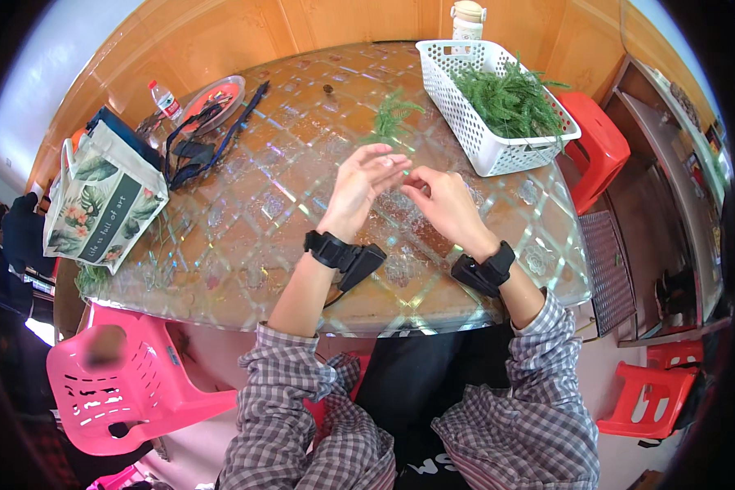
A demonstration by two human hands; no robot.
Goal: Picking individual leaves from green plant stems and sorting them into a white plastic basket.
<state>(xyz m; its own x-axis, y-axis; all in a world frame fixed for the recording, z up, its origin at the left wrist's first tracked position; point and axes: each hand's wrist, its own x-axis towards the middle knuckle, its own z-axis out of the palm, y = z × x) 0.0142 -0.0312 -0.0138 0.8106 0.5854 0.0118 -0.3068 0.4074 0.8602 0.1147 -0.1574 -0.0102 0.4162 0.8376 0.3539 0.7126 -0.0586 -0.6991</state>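
A feathery green sprig (392,118) stands out beyond my fingers over the middle of the table, its thin stem running down between my hands. My left hand (361,186) is closed, its bent fingers and thumb at the stem. Close beside it on the right, my right hand (445,204) pinches at the stem's lower end with thumb and forefinger. The fingertips of both hands nearly meet and partly hide the stem. More of the same greenery (510,100) fills a white perforated plastic basket (506,157) at the far right of the table.
A printed cloth bag (106,196) stands at the table's left, with loose green sprigs (94,279) by it. Behind are a plate (235,96), a dark strap (235,131) and a bottle (165,101). A pink chair (114,392) and red stools (592,151) surround the glass-topped table (245,245).
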